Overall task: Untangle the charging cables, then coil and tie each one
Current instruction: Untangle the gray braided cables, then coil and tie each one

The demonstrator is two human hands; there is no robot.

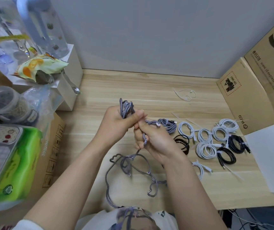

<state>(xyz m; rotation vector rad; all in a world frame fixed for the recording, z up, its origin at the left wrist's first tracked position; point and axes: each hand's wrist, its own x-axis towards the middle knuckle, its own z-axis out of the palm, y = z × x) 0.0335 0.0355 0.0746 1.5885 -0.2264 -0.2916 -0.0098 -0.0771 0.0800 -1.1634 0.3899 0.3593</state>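
Note:
A grey-purple braided cable hangs in tangled loops from both hands down over the wooden desk toward my lap. My left hand is shut on a bunch of folded loops that stick up above the fist. My right hand touches the left one and grips the same cable lower down, a strand running through its fingers. To the right lie a coiled braided cable, several tied white coils and black coils.
Loose white ties lie at the back of the desk. Cardboard boxes and a white sheet bound the right side. On the left stand a box, a green tissue pack, a phone, jars and bags.

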